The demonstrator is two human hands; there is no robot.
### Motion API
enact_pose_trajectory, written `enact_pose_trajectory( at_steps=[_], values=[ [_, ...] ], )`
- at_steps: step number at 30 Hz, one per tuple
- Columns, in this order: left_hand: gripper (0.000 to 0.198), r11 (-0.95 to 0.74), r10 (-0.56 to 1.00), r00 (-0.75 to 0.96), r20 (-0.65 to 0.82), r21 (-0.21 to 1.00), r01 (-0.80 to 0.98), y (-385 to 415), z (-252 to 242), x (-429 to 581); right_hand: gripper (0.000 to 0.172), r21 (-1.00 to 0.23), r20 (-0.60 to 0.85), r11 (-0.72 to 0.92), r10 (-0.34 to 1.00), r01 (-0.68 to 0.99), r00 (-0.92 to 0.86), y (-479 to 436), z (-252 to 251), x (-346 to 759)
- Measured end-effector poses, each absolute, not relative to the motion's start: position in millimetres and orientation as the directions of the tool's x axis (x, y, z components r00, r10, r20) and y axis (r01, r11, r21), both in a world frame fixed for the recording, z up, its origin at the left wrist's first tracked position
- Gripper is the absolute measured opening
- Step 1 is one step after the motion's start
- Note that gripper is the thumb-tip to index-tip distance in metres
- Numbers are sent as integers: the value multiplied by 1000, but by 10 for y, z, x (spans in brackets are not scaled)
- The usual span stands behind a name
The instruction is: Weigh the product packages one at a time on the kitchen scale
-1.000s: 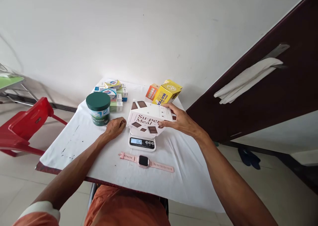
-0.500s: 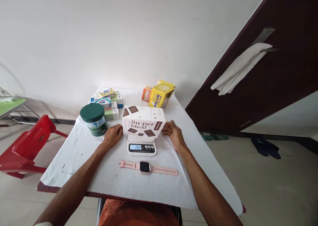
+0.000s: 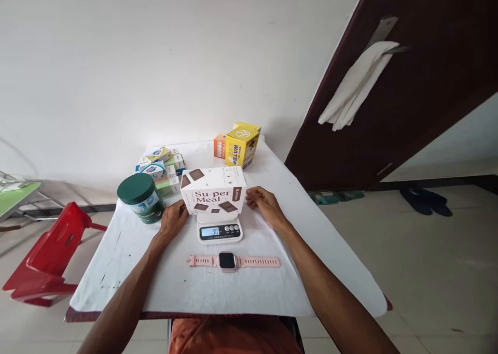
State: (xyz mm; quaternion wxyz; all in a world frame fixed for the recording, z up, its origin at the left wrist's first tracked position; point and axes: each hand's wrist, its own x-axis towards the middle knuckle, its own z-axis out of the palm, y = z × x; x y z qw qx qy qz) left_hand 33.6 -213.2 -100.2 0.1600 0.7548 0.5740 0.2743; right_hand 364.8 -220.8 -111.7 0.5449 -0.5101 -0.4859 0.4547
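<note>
A white carton printed "Su-per Meal" [image 3: 213, 193] rests on a small white digital scale [image 3: 220, 231], hiding most of its platform. The scale's lit display seems to read 90. My left hand [image 3: 174, 220] lies on the cloth by the carton's lower left corner, fingers loosely bent and their tips partly out of sight. On the other side, my right hand [image 3: 268, 207] is open with curved fingers, a slight gap between it and the carton. A pink smartwatch [image 3: 227, 261] with its strap laid flat is in front of the scale.
Left of the carton stands a green-lidded tub [image 3: 141, 198], close to my left hand. Several small boxes [image 3: 159, 168] are piled behind it. Yellow boxes [image 3: 241, 145] and an orange box [image 3: 219, 146] stand at the back. A red chair [image 3: 50, 255] is beside the table.
The scale's reading has dropped from about 282 to about 90. My right fingers have come slightly away from the carton. The whole view has shifted a little.
</note>
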Motion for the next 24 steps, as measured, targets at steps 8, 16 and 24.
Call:
enact_pose_trajectory(
  at_steps=[8, 16, 24],
  values=[
    [17, -295, 952, 187, 243, 552, 780, -2122, -1019, 336, 63, -988, 141, 128, 972, -82, -187, -2303, -788, 3622],
    [25, -294, 952, 189, 239, 555, 778, -2117, -1029, 315, 77, -981, 168, 182, 969, 62, -181, -2317, -618, 3399],
    [31, -285, 957, 187, 222, 600, 747, -2137, -975, 328, 62, -966, 203, 214, 975, 148, -88, -2345, -434, 3654]
  ],
)
